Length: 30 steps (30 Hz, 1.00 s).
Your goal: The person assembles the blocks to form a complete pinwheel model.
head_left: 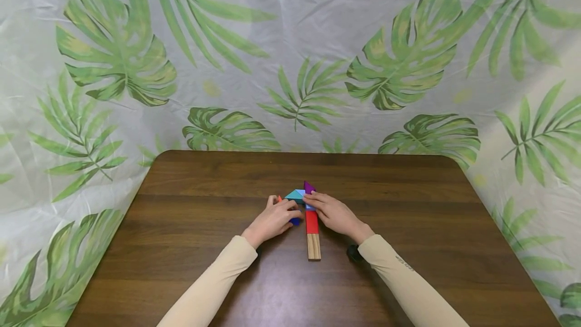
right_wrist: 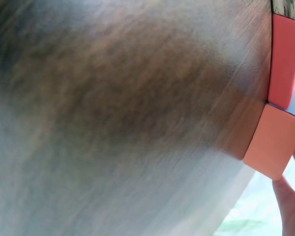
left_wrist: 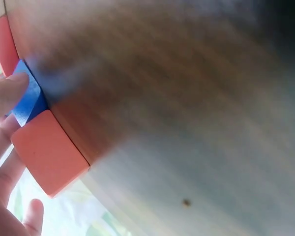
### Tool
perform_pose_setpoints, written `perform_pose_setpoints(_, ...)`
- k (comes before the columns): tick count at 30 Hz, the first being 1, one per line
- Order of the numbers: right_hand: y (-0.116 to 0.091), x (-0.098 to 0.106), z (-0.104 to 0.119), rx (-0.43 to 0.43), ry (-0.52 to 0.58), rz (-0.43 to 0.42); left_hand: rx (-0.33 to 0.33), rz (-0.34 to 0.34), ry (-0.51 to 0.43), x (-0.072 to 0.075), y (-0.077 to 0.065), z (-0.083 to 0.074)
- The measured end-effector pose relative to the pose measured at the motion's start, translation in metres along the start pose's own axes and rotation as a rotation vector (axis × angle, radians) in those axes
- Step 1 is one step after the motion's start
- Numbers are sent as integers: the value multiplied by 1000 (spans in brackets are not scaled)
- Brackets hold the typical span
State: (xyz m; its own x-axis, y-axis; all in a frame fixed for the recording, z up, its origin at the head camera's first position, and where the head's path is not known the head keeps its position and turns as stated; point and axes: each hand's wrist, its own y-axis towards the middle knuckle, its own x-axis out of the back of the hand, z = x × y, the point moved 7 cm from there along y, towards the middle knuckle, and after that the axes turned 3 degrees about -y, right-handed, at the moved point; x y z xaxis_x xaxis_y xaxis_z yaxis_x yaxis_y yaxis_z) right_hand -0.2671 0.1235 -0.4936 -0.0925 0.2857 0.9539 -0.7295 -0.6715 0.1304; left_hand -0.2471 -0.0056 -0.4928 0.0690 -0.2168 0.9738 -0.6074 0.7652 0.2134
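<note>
Between my left thumb and fingers is a blue block with slanted faces (left_wrist: 30, 105); my left hand (head_left: 274, 220) pinches it low over the table. Beside it, an orange block (left_wrist: 50, 152) touches the fingers. My right hand (head_left: 338, 214) rests with extended fingers on the upper part of a row of blocks, fingertips at an orange block (right_wrist: 274, 141). That row holds a purple pointed block (head_left: 309, 185), a red block (head_left: 311, 222) and a striped wooden block (head_left: 313, 247) at the near end. A teal triangular block (head_left: 295, 195) lies left of the right fingertips.
A brown wooden table (head_left: 199, 276) carries all the blocks, its far edge running along a leaf-patterned cloth (head_left: 317, 29). Dark wrist-worn devices sit at both sleeve cuffs, the right one (head_left: 354, 253) close over the tabletop.
</note>
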Motion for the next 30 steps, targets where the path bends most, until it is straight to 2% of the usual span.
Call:
perform_pose_setpoints(15, 0, -1, 0, 0, 4, 5, 16, -12, -78, 3, -5, 9)
perform_pose_setpoints(21, 0, 0, -1, -2, 6, 5, 0, -14, -93, 2, -5, 9)
perform_pose_setpoints(26, 0, -2, -2, -12, 12, 20, -24, 23, -40, 3, -11, 9)
perform_pose_setpoints(30, 1, -2, -2, 1, 8, 11, -37, 61, -53, 4, -16, 9)
